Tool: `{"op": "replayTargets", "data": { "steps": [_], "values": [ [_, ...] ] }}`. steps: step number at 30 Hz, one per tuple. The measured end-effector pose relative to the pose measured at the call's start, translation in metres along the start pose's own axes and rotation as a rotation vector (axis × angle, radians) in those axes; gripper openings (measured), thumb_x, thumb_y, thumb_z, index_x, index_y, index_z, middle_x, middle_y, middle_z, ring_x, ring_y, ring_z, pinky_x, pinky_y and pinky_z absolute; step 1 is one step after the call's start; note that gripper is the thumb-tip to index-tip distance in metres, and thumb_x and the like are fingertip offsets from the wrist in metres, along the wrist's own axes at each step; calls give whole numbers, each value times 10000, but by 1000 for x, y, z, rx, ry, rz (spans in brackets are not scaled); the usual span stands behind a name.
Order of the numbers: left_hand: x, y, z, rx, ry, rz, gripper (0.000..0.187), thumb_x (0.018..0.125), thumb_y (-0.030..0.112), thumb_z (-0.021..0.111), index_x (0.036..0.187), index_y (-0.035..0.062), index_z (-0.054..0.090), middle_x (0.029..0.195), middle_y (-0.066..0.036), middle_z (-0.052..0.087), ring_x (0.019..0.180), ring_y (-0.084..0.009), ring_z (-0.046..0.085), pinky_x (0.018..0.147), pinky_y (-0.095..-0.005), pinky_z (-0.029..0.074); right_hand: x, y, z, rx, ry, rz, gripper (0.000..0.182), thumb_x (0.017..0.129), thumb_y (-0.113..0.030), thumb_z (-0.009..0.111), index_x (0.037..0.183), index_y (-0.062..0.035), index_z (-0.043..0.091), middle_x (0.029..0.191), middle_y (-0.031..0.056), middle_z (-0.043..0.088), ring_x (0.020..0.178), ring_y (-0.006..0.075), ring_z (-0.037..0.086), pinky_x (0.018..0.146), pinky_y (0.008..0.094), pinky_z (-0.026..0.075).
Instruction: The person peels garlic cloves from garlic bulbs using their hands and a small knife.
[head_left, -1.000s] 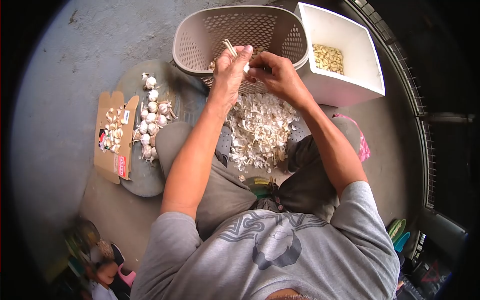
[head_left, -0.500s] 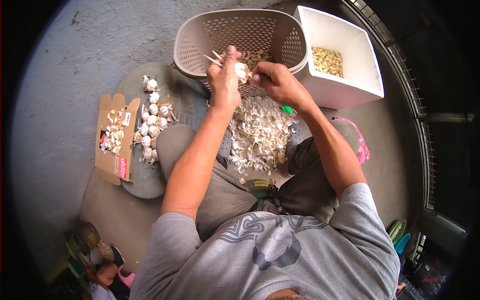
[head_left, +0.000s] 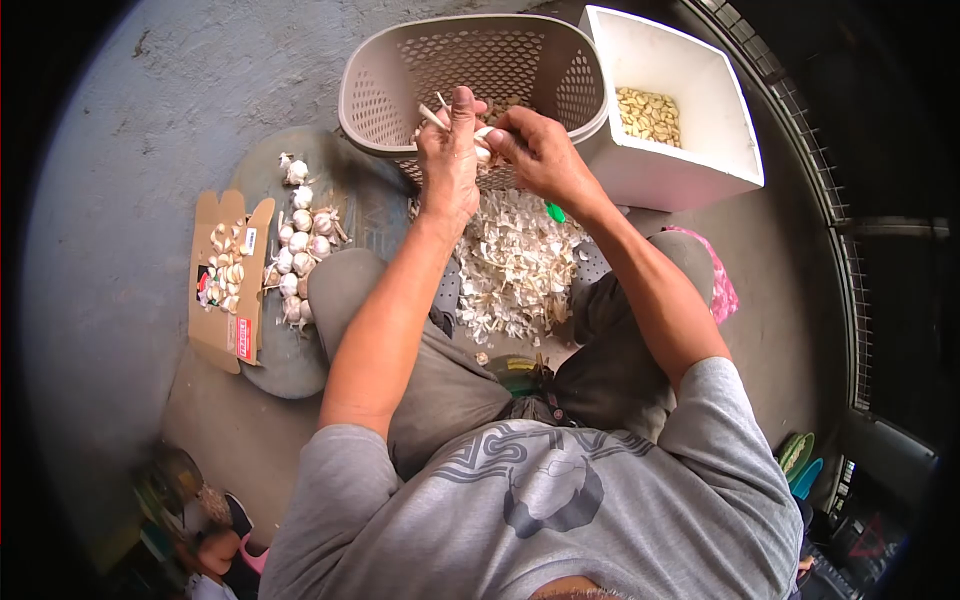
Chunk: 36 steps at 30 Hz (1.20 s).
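Clasped the garlic bulb (head_left: 484, 155) in the left hand (head_left: 450, 165). Drew the right hand (head_left: 545, 160) inward to a pinching grip on it — covering more than before.

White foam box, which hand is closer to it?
Right. The right hand is at the garlic, on the side toward the white foam box; the left hand is farther away.

Single head-worn view, looking down past the chest.
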<state>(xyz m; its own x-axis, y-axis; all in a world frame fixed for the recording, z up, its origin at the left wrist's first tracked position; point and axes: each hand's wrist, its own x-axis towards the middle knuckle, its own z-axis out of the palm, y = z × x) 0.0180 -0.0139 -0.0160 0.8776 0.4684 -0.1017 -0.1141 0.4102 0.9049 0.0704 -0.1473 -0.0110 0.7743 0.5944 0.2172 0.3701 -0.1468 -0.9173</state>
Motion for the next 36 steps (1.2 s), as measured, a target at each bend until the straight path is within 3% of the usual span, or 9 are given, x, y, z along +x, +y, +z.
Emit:
{"op": "replayTargets", "data": {
  "steps": [3, 5, 10, 16, 17, 21, 25, 33, 36],
  "values": [
    [-6, 3, 9, 39, 52, -82, 632, 957, 680, 569, 977, 54, 652, 805, -35, 651, 637, -117, 647, 395, -283, 452, 3, -1, 1, 22, 102, 5, 195, 997, -150, 658, 1013, 40, 619, 791, 165, 663, 718, 190, 619, 661, 365, 506],
    [-6, 0, 6, 21, -45, -103, 612, 954, 678, 575, 948, 69, 644, 758, -24, 638, 592, -124, 631, 398, -284, 453, 3, -1, 0, -4, 89, 36, 177, 1001, -134, 646, 1037, 37, 618, 838, 184, 686, 778, 203, 671, 682, 367, 522],
    [-4, 3, 1, 35, -83, -190, 587, 945, 680, 589, 913, 96, 641, 674, 14, 574, 496, -111, 549, 394, -264, 417, 3, -8, -2, -13, 128, -79, 184, 994, -136, 652, 1045, 38, 624, 819, 178, 679, 760, 196, 656, 680, 365, 519],
    [-6, 7, 5, 212, -218, -13, 462, 918, 532, 735, 902, 79, 641, 667, 33, 548, 505, -73, 515, 399, -254, 399, 5, -18, -16, -163, 136, 10, 164, 974, -113, 662, 1009, 48, 660, 759, 166, 656, 678, 195, 603, 644, 359, 503],
    [-6, 8, 3, 279, -218, -16, 380, 916, 420, 783, 918, 61, 657, 684, 31, 571, 524, -61, 518, 430, -244, 418, 5, -13, -17, -166, 142, -26, 163, 969, -111, 665, 1008, 47, 664, 749, 164, 651, 662, 192, 586, 636, 357, 499],
    [1, 16, -5, 457, -401, 30, 275, 958, 293, 740, 894, 30, 691, 717, 35, 589, 628, -36, 528, 557, -227, 457, 6, -9, -34, -185, 8, 7, 140, 964, -94, 657, 996, 39, 686, 721, 127, 647, 640, 173, 569, 615, 346, 488],
    [-2, 21, -7, 550, -517, 8, 248, 977, 200, 680, 847, -11, 697, 713, 22, 591, 632, -55, 536, 565, -243, 466, 4, -15, -54, -55, -208, 196, 178, 1045, -151, 577, 1022, -1, 669, 655, -28, 509, 471, 41, 433, 417, 247, 336],
    [7, 6, -20, 582, -583, 46, 200, 979, 140, 630, 966, -26, 741, 695, -7, 625, 593, -67, 568, 570, -248, 525, 5, -10, -53, -36, -242, 225, 166, 1037, -159, 602, 1027, -6, 667, 629, -34, 499, 473, 48, 437, 421, 247, 344],
    [1, 10, -13, 394, -455, -83, 197, 975, 154, 632, 939, -10, 735, 682, 3, 613, 585, -57, 562, 526, -241, 528, 4, -15, -44, 78, -105, 301, 154, 1002, -135, 638, 1002, 11, 687, 662, 39, 580, 569, 104, 550, 508, 316, 452]
  ]
}}
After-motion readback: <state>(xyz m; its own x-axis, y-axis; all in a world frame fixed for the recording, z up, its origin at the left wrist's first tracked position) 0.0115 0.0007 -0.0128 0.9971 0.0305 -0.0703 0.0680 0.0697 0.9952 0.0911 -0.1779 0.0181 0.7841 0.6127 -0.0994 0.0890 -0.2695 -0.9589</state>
